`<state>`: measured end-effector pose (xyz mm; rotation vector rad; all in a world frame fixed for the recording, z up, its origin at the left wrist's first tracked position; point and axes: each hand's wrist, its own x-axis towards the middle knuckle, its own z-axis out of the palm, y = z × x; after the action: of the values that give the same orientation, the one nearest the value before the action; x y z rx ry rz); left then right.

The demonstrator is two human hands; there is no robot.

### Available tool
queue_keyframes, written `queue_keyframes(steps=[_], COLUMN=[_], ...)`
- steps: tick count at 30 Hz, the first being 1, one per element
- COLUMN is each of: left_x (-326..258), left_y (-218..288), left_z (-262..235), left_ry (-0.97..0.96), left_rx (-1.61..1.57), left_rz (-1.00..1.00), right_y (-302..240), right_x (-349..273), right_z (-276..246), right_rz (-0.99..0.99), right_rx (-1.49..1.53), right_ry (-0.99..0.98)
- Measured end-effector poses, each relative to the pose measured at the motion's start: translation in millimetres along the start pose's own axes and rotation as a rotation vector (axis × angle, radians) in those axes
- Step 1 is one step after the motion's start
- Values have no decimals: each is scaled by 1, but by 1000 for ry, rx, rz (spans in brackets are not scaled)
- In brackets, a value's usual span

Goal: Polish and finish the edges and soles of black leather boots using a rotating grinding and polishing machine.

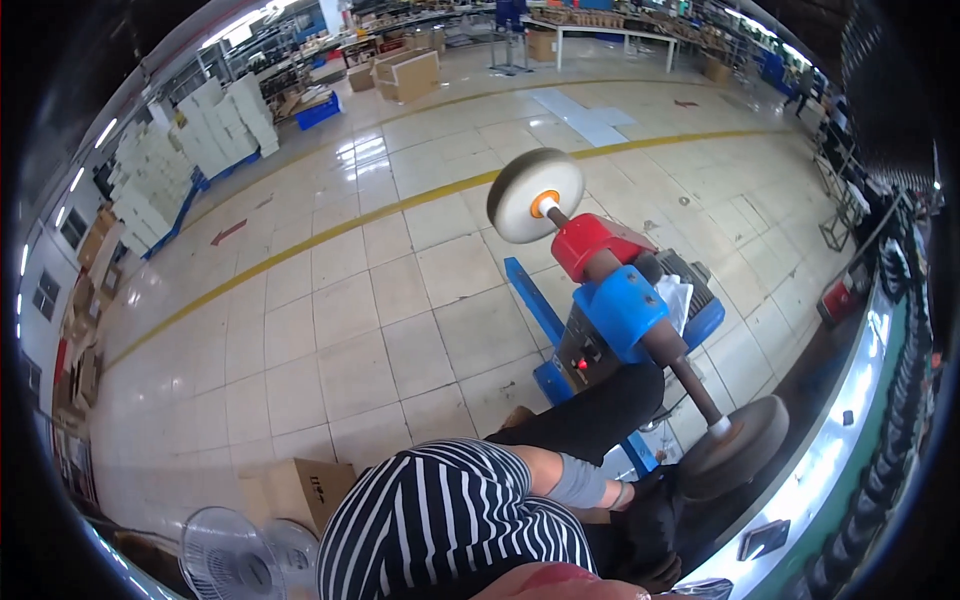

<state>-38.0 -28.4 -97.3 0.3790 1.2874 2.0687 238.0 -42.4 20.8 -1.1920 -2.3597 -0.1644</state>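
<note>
My left arm, in a striped shirt and a grey sleeve [578, 482], reaches right toward the near wheel [735, 450] of a two-wheeled buffing machine. The left hand [645, 495] looks dark, as if gloved, and sits just beside that wheel's lower left edge. Its fingers merge with a dark mass [645, 535] below, so what it holds cannot be made out. Lower down, a dark shape seems to be my right hand [662, 573]; its fingers are unclear. The machine has a red guard [590, 243], a blue guard [618, 305] and a pale far wheel [525, 200] with an orange hub.
A metal ledge [800, 475] runs along the right, bearing a small dark object [763, 540]. Blue base legs [535, 300] extend over the tiled floor. A white fan [225, 555] and a cardboard box [295, 490] stand lower left. White stacks [150, 185] stand far left.
</note>
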Motion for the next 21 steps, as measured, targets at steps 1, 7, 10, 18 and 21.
queue_keyframes(steps=[1, 7, 10, 18, 21], left_x=[5, -50, -34, -51, -49], left_y=[26, 150, 131, 93, 106], left_z=[-5, -34, 21, 116, 128], left_ry=[28, 131, 154, -147, -282], left_rx=[-40, -287, -423, -692, -494], left_rz=[-32, -220, -334, -1155, -441], right_y=[9, 11, 4, 23, 22], right_x=[9, 86, 89, 24, 16], right_z=[10, 28, 0, -3, -9], right_rz=[-29, -419, -386, 45, 169], right_rx=[19, 35, -5, 471, 457], right_ry=[4, 236, 82, 202, 236])
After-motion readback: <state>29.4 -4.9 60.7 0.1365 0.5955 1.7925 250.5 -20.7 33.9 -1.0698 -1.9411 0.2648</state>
